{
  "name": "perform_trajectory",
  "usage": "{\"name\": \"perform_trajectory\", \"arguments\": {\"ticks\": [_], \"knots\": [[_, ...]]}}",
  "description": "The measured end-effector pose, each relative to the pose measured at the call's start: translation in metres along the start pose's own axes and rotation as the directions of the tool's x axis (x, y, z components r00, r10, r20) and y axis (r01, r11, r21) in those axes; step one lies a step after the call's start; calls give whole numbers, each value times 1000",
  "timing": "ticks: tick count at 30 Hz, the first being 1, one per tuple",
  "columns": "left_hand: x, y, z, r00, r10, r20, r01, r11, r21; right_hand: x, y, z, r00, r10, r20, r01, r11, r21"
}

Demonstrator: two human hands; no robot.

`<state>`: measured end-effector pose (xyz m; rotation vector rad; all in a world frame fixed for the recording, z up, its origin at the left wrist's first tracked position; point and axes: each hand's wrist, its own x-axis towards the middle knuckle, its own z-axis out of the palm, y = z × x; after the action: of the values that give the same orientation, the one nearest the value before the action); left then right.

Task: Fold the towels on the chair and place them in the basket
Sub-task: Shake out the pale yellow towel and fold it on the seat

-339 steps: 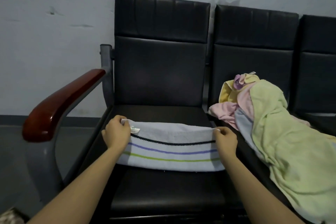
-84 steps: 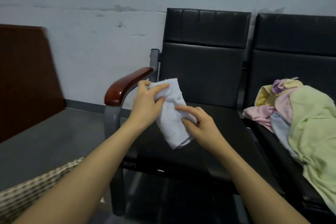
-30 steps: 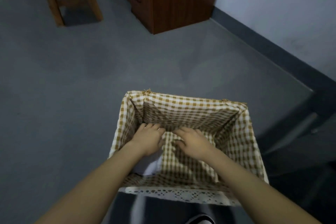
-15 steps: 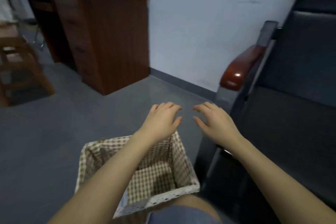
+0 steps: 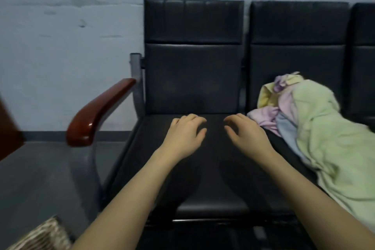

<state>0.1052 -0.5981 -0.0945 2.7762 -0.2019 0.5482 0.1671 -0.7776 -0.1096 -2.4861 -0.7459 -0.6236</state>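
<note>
Black padded chair (image 5: 192, 79) dead centre, seat bare under both hands. Left hand (image 5: 185, 134) and right hand (image 5: 246, 133) side by side over the seat, a gap between them, palms down, fingers loosely curled, nothing held. Hard to say whether fingertips touch the seat or hang just above it. Both forearms bare, reaching in from the bottom edge.

Towels (image 5: 316, 128) heaped unfolded on the next seat to the right: big pale green one on top, draped toward the front edge; pink, light blue, yellow and a bit of lilac bunched behind and under it. Pink edge just beside the right hand, not touching.

Basket (image 5: 43, 235) only as a blurred woven corner at bottom left, on the floor, left of the left forearm; contents out of view.

Glossy red-brown wooden armrest (image 5: 97, 113) on the chair's left side, grey metal frame. Pale scuffed wall (image 5: 71, 46) behind, grey floor (image 5: 40, 178).
</note>
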Motion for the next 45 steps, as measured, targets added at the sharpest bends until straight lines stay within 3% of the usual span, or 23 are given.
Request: {"name": "perform_trajectory", "arguments": {"ticks": [7, 11, 18, 21, 25, 28, 31, 35, 38, 41, 45], "knots": [[116, 99, 91, 979, 175, 101, -163, 979, -119, -2, 155, -31, 949, 302, -94, -307, 950, -51], [169, 145, 146, 971, 214, 109, -193, 965, -179, -6, 230, -35, 903, 409, -130, -427, 889, -169], [221, 203, 223, 953, 241, 182, -201, 957, -211, -11, 310, -33, 844, 499, -199, -534, 745, -399], [230, 214, 244, 942, 246, 227, -199, 957, -213, -12, 324, -31, 829, 516, -217, -557, 724, -406], [232, 214, 261, 950, 275, 150, -205, 908, -366, -16, 328, -31, 851, 364, -379, -487, 817, -307], [232, 214, 262, 985, 171, 38, -111, 773, -624, -19, 325, -35, 841, 176, -513, -360, 888, -287], [231, 216, 251, 997, 53, -51, -74, 703, -708, -18, 316, -46, 808, 73, -584, -272, 926, -261], [223, 216, 230, 984, 158, -86, -169, 648, -743, -17, 292, -57, 769, -55, -636, -136, 959, -248], [214, 213, 217, 963, 241, -122, -251, 635, -730, -19, 276, -63, 765, -67, -640, -80, 977, -198], [200, 210, 201, 971, 225, -76, -192, 555, -809, -27, 259, -67, 773, 2, -634, -67, 995, -79], [175, 202, 186, 978, 205, 23, -100, 567, -818, -40, 244, -66, 826, 80, -558, -76, 997, 29]]}}
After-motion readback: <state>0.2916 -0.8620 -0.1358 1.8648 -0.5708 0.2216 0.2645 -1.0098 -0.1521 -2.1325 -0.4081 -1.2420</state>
